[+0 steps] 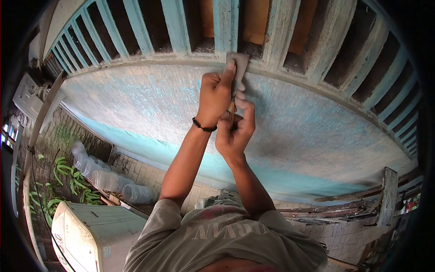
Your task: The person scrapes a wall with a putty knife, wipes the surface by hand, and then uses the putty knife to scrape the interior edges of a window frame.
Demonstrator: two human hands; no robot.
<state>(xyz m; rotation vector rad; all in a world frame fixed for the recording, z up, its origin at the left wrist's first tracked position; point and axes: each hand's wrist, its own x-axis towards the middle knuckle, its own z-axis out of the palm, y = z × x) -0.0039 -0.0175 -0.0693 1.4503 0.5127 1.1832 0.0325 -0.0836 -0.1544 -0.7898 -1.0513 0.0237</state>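
Observation:
A paint scraper [241, 63] with a flat, greyish blade is held against the wall's upper edge, just below the slatted openings. My left hand [215, 97], wearing a dark beaded bracelet [204, 125], is closed on the blade with its thumb pressed flat along it. Lower down, my right hand [236, 129] wraps round the scraper's handle, which is mostly hidden by the fingers. Behind both hands, the wall [294, 122] shows patchy, worn blue paint with pale areas.
Worn turquoise slats [176, 27] run above the wall, with dark gaps between them. At the lower left stand several clear plastic containers [106, 180], green plants [74, 177] and a whitish box-shaped object [95, 235]. A wooden post [387, 195] and planks [331, 211] are at right.

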